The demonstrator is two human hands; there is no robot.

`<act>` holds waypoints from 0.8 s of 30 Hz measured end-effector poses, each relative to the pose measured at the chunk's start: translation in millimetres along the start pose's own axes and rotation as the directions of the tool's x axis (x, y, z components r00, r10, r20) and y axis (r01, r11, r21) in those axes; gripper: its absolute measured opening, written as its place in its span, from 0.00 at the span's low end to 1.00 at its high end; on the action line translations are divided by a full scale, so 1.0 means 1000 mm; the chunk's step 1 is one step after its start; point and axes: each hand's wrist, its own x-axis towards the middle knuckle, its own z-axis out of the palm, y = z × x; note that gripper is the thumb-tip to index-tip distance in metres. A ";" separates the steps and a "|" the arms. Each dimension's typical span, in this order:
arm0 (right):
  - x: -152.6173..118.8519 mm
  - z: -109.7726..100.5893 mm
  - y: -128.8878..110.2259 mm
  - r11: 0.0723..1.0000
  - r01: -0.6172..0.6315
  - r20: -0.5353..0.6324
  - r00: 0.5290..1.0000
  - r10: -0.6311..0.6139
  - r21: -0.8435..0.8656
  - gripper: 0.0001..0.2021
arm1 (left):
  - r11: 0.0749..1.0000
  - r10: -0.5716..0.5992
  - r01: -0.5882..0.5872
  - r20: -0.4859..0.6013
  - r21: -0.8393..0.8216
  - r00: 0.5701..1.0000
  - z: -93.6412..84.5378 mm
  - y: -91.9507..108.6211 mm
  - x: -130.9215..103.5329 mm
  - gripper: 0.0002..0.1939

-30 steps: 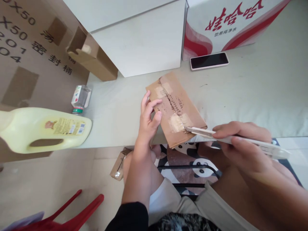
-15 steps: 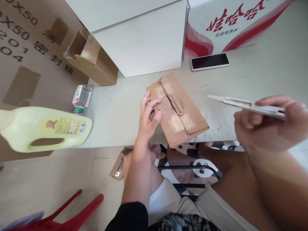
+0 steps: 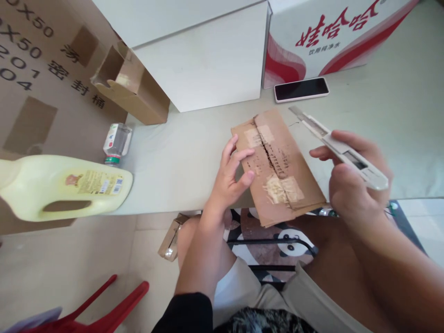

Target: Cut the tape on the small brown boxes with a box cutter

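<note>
- The flattened cardboard box (image 3: pixel 277 166) is lying taped and slit along its seam at the table's (image 3: pixel 173 157) near edge, one corner overhanging; whether anything is inside cannot be told.
- The left hand (image 3: pixel 231 178) is pinching the box's left edge, fingers on top.
- The right hand (image 3: pixel 350 185) is gripping a utility knife (image 3: pixel 338 148), blade pointing away, above the table right of the box.
- Since half a second ago, the box is sitting further right and the knife is lower, nearer it.
- Bare tabletop is lying open left of the box; a phone (image 3: pixel 301 89) is resting behind it.
</note>
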 end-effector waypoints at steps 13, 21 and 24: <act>0.027 0.001 0.076 0.661 -0.110 0.185 0.915 0.359 -0.742 0.29 | 0.909 -0.404 0.391 -0.069 -0.145 0.912 -0.037 -0.043 -0.008 0.27; 0.028 0.008 0.055 0.931 -0.135 0.357 0.897 0.260 -0.338 0.16 | 0.684 -0.633 0.573 0.023 -0.453 0.774 -0.032 -0.023 -0.005 0.26; 0.027 0.006 0.052 0.946 -0.192 0.340 0.899 0.276 -0.261 0.18 | 0.625 -0.668 0.606 0.065 -0.491 0.741 -0.033 -0.019 -0.003 0.26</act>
